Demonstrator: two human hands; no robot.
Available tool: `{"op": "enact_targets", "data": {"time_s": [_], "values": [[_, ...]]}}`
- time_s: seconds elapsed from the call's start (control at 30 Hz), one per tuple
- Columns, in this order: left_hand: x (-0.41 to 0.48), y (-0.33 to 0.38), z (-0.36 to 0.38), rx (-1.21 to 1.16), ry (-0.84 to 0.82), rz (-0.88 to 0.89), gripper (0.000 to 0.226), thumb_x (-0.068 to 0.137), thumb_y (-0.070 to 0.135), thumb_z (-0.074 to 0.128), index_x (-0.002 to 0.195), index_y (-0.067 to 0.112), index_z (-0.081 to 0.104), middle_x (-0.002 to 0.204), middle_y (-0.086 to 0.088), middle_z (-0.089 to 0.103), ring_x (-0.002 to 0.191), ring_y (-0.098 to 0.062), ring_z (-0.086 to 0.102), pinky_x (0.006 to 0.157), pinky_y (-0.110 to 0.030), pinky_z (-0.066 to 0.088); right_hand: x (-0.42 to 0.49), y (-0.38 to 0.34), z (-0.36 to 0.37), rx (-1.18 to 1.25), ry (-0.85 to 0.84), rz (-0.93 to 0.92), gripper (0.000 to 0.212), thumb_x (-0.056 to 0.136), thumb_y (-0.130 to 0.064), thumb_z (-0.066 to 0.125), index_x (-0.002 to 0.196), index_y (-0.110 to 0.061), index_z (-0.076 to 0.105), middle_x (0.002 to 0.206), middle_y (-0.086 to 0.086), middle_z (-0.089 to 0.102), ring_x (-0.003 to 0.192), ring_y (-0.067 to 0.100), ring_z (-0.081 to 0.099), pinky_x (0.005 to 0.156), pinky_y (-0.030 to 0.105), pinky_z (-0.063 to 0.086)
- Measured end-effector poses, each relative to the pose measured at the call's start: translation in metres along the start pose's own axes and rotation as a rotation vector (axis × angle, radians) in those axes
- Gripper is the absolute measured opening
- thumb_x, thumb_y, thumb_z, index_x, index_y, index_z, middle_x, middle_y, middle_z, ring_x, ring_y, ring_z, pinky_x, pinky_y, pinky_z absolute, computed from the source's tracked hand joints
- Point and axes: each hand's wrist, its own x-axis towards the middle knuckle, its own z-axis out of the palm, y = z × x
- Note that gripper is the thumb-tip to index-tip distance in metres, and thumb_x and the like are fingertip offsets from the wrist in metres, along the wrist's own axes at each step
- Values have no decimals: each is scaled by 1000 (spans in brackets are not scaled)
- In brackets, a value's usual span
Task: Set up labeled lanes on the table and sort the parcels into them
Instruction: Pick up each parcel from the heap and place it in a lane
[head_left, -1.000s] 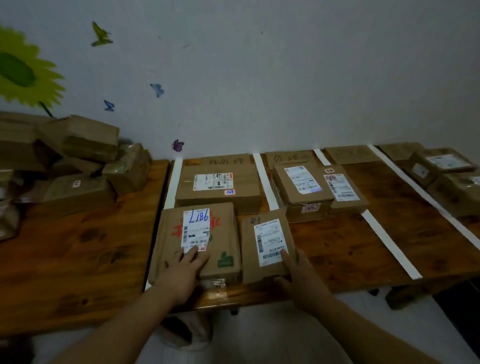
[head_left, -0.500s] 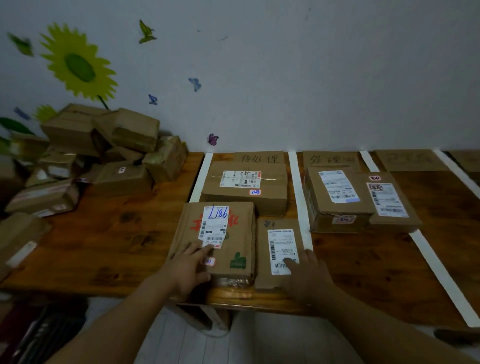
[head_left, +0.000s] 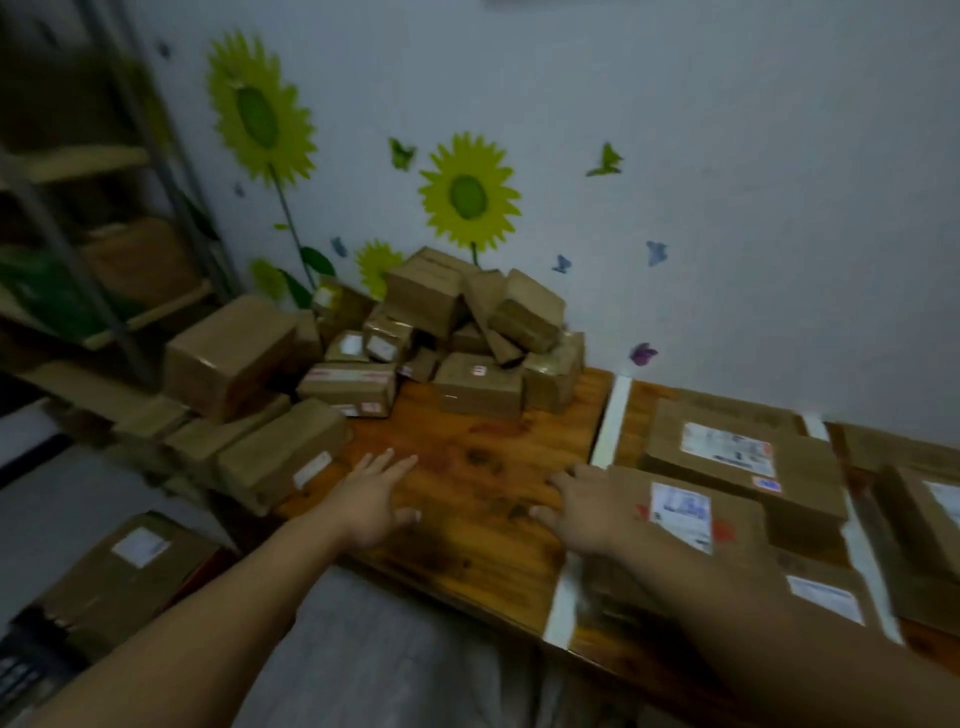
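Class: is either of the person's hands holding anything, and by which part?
Nothing is held: the left hand and right hand are both open, fingers spread over the table.

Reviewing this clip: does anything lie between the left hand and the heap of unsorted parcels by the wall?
Nothing visible does. The left hand is open over the table, and only bare wood separates it from the heap of parcels. A long parcel lies off to its left, outside that path.
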Motion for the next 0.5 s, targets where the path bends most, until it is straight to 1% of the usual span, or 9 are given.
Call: {"op": "enact_targets", "data": {"time_s": [0.1,0.17,0.23,0.3,0.37,0.43,0.5], "values": [[-18,-76,-24,-51,39,-75,82,87,50,56,150,28,8,159,-7,4,145,-27,5,114,-32,10,30,-66,6,97,-65,2,63,89,-62,42,140,-25,39,140,6,40,129,28,38,105,39,35],[-30,-123,-36,-138,49,-137,82,87,46,59,150,27,11,158,-9,11,144,-26,12,116,-33,15,47,-106,13,131,-102,0,65,90,-61,43,144,-25,35,146,6,36,133,27,34,110,39,31],[-37,-162,-45,-210,53,-220,82,86,46,60,150,24,14,156,-9,17,142,-27,18,115,-38,19,65,-140,20,140,-131,-2,66,90,-59,46,145,-25,34,148,6,33,135,27,32,111,40,30],[-38,-191,-49,-298,60,-276,79,87,43,60,149,20,18,154,-9,22,139,-26,24,115,-38,22,83,-167,23,145,-161,4,65,89,-59,47,144,-27,33,148,5,33,136,26,31,112,41,30],[-35,-210,-49,-440,82,-288,75,87,35,62,148,17,22,151,-9,27,136,-25,30,112,-34,27,105,-187,26,164,-188,11,67,88,-60,48,144,-28,33,149,4,32,136,26,31,112,42,29],[-28,-224,-46,-562,78,-314,74,88,31,63,148,18,22,149,-8,32,132,-23,36,106,-29,30,129,-203,28,178,-218,11,69,87,-62,47,145,-28,31,151,4,30,137,26,30,112,44,29],[-17,-238,-42,-633,60,-353,75,87,32,63,148,21,21,144,-10,38,124,-23,42,98,-25,34,157,-217,32,203,-245,3,70,86,-63,48,146,-30,29,153,4,28,138,26,29,111,45,29]]}}
